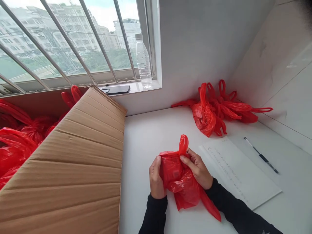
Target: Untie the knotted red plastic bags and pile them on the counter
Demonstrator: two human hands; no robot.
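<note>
Both hands are closed on one red plastic bag [180, 185] over the white tabletop. My left hand [156, 177] grips its left side, thumb up along the edge. With thumb and fingers, my right hand [198, 167] pinches the bag near its top, where a twisted handle loop stands up. Another handle end trails toward the lower right, under my right forearm. The thin plastic shows something inside, but I cannot make out what it is. A paper pad [234, 172] with handwritten lines lies just right of my right hand.
A large cardboard box [80, 156] full of red bags [31, 130] stands at the left. More tied red bags [207, 113] lie against the back wall. A pen [262, 156] rests right of the pad. On the windowsill are a phone [118, 90] and a water bottle [143, 61].
</note>
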